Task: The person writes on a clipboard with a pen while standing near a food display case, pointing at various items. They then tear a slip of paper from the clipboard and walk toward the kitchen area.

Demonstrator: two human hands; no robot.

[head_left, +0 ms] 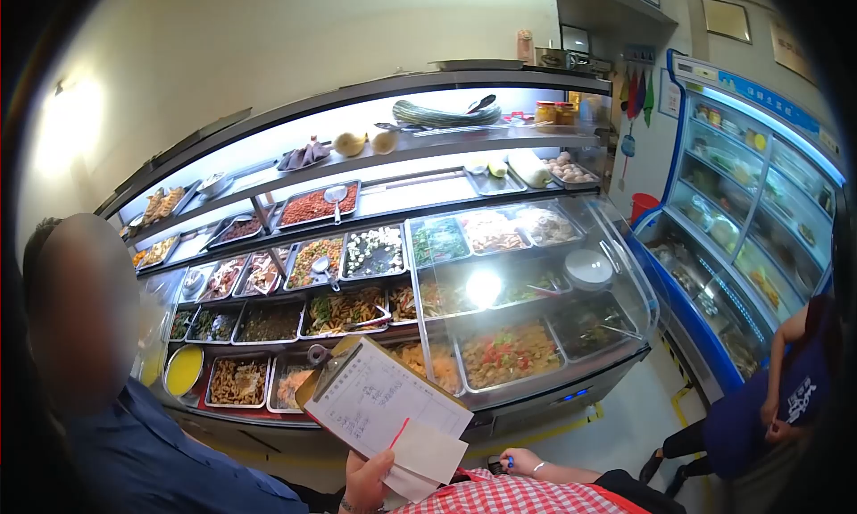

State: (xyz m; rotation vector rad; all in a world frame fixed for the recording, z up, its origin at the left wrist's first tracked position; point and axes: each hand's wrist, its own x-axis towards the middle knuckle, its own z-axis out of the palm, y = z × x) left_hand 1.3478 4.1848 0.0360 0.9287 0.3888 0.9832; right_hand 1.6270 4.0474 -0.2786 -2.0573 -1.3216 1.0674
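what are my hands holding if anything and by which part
The left hand grips the pad at its near edge. The right hand seems to hold something blue, perhaps a pen; which part cannot be told.

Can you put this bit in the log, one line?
left hand: holds pad | right hand: holds blue item | ahead: food case | right: person near fridge

Cream wall (295,32) behind the lit food display counter (571,395); blue-framed glass-door refrigerator (754,94) right of it, pale floor (625,425) before it
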